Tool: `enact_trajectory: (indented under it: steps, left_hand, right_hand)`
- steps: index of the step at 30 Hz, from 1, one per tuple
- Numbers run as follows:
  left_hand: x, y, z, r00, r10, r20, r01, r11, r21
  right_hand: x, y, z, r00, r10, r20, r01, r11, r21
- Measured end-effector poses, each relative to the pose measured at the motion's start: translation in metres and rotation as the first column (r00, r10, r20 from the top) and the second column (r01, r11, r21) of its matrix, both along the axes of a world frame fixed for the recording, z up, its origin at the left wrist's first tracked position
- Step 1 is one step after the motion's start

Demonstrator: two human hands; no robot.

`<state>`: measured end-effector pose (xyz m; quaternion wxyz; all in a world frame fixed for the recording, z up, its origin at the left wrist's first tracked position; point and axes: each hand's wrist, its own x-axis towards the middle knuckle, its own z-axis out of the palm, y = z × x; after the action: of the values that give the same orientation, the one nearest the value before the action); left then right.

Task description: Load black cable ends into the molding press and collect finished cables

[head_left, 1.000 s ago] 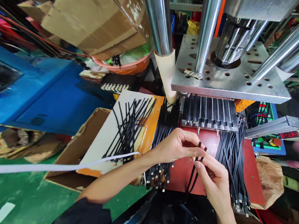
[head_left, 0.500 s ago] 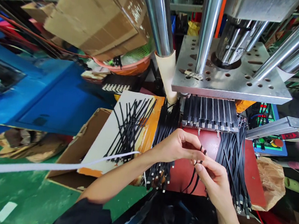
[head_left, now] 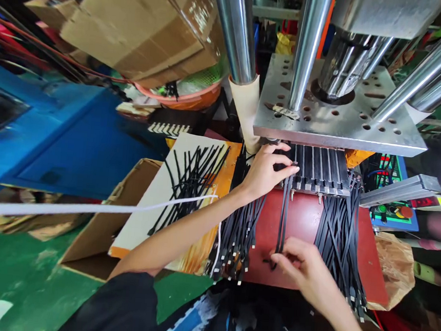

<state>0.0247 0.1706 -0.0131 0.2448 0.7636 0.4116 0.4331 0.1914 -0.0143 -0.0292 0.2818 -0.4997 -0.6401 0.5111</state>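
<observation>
My left hand (head_left: 267, 170) is at the left front edge of the slotted metal fixture (head_left: 322, 169). Its thumb and fingers pinch the upper ends of two black flat cables (head_left: 284, 212). Lower down, my right hand (head_left: 302, 263) closes its thumb and forefinger on the other ends of these cables. They hang nearly straight between my hands over the red board (head_left: 303, 216). Several black strips with small metal tips lie in the fixture's slots. My left fingers hide its left part.
Black cable bundles lie to the left (head_left: 238, 229) and right (head_left: 343, 243) of the red board. More cables rest on a white board (head_left: 142, 220) beside an open carton (head_left: 99, 227). Above the fixture hangs a thick steel press plate (head_left: 335, 126). A control box (head_left: 394, 211) stands right.
My hands, which were together over the red board, have parted. The left moved up to the fixture with the cables' upper ends; the right moved slightly down and holds the lower ends.
</observation>
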Motion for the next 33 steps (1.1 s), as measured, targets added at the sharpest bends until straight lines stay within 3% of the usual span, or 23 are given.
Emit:
enact_trajectory:
  steps: [4, 8, 10, 12, 14, 15, 17, 22, 25, 30, 33]
  left_hand:
    - [0.011, 0.04, -0.021, 0.996, 0.088, -0.017, -0.09, 0.991, -0.102]
    - [0.007, 0.037, -0.026, 0.989, 0.15, 0.004, -0.15, 0.988, -0.037]
    - [-0.005, 0.022, -0.026, 0.998, 0.036, -0.06, -0.03, 0.996, 0.089]
    - [-0.019, 0.007, -0.027, 0.965, -0.156, -0.212, 0.203, 0.953, 0.223]
    - [-0.03, -0.003, -0.026, 0.867, -0.294, -0.403, 0.426, 0.857, 0.291]
    - [-0.033, -0.005, -0.026, 0.821, -0.31, -0.479, 0.486, 0.821, 0.301]
    - [-0.033, -0.008, -0.024, 0.767, -0.279, -0.578, 0.516, 0.803, 0.296]
    - [-0.018, -0.015, -0.014, 0.71, -0.114, -0.695, 0.436, 0.846, 0.307]
    - [-0.014, -0.024, -0.012, 0.7, -0.088, -0.708, 0.424, 0.849, 0.314]
    - [-0.007, -0.039, -0.018, 0.724, 0.002, -0.69, 0.323, 0.883, 0.341]
    - [-0.001, -0.048, -0.02, 0.694, 0.101, -0.713, 0.241, 0.9, 0.363]
  right_hand:
    - [0.042, 0.075, 0.039, 0.992, -0.073, 0.103, 0.054, 0.983, 0.173]
    - [0.052, 0.161, 0.046, 0.989, -0.14, 0.053, 0.127, 0.97, 0.207]
    - [0.05, 0.188, 0.038, 0.992, -0.107, 0.069, 0.089, 0.972, 0.219]
    - [0.047, 0.204, 0.029, 0.989, -0.084, 0.119, 0.053, 0.97, 0.239]
    - [0.045, 0.21, 0.021, 0.98, -0.099, 0.171, 0.055, 0.967, 0.249]
    - [0.045, 0.211, 0.019, 0.975, -0.123, 0.185, 0.072, 0.962, 0.262]
    - [0.044, 0.212, 0.015, 0.966, -0.174, 0.19, 0.112, 0.949, 0.296]
    - [0.045, 0.211, 0.011, 0.97, -0.211, 0.118, 0.168, 0.939, 0.299]
    - [0.044, 0.213, 0.012, 0.973, -0.202, 0.109, 0.162, 0.939, 0.302]
    - [0.041, 0.2, 0.019, 0.897, -0.378, 0.227, 0.251, 0.861, 0.443]
    - [0.05, 0.166, 0.017, 0.871, -0.334, 0.361, 0.058, 0.798, 0.6]
